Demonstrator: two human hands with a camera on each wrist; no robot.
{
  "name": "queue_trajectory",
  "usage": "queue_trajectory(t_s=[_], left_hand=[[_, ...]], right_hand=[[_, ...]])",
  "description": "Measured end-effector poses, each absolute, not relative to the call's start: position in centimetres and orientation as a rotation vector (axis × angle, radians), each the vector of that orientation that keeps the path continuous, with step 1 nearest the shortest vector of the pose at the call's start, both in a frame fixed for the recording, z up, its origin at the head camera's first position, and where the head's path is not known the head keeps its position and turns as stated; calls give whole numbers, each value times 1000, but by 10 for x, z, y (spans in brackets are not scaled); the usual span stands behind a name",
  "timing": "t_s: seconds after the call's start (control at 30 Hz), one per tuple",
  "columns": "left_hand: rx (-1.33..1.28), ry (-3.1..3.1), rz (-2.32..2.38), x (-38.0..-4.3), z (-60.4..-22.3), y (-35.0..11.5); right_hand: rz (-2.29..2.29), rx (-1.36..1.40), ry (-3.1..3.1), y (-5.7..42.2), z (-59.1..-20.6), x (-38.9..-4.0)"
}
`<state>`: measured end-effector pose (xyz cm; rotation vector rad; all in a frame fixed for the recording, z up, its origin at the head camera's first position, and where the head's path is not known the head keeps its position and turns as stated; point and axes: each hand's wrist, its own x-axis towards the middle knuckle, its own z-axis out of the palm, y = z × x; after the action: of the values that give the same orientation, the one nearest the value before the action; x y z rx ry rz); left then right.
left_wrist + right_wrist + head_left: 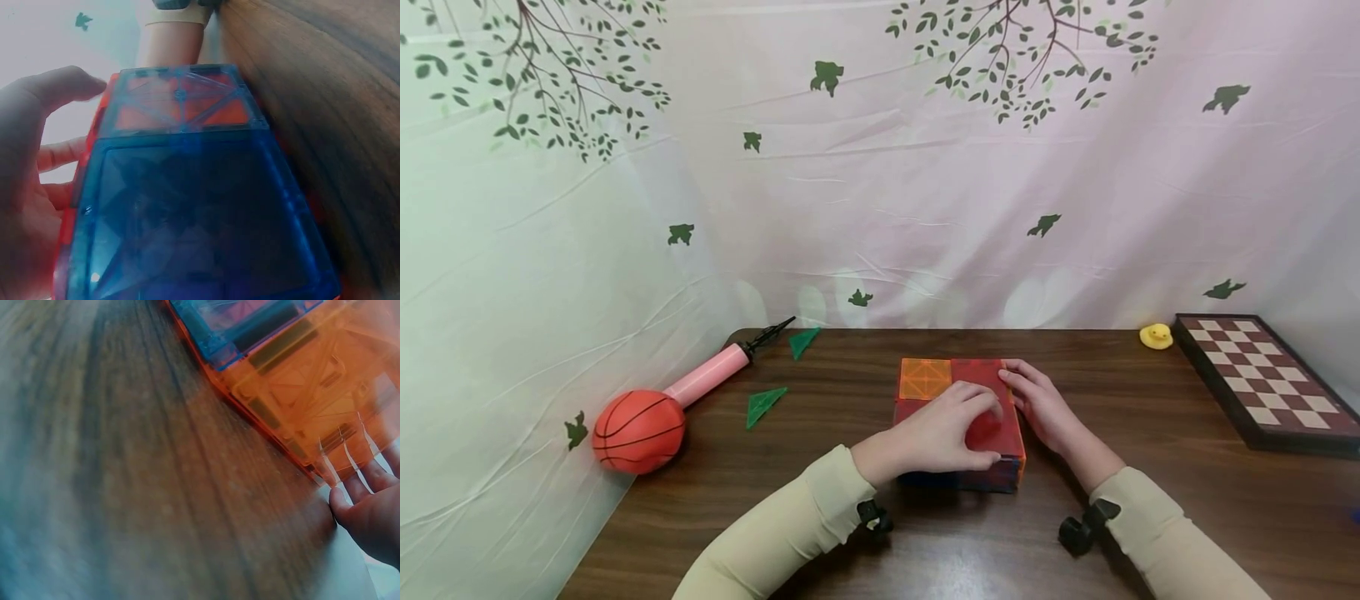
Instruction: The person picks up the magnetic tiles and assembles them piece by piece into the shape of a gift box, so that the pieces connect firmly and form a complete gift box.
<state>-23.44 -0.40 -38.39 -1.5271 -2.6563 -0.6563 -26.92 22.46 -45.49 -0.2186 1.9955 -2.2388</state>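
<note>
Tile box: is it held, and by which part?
The right grip holds the box by its far right edge, thumb on top, fingers against the orange side. Whether the left grip, over the red top, holds it cannot be told.

cream long sleeves (767, 533) end in wide cuffs (837, 493), with black devices (874, 518) at both wrists.
</note>
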Motion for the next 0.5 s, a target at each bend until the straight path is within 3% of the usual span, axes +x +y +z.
queue_trajectory(t_s=[0.13,0.5], left_hand=[[-1384,-2630,-798,-242,-381,-16],[-662,-2603,-1581,-247,-404,-77]], right_hand=[[-2239,-223,1961,224,-455,-270],[-2184,-230,1976,229,-451,-265]])
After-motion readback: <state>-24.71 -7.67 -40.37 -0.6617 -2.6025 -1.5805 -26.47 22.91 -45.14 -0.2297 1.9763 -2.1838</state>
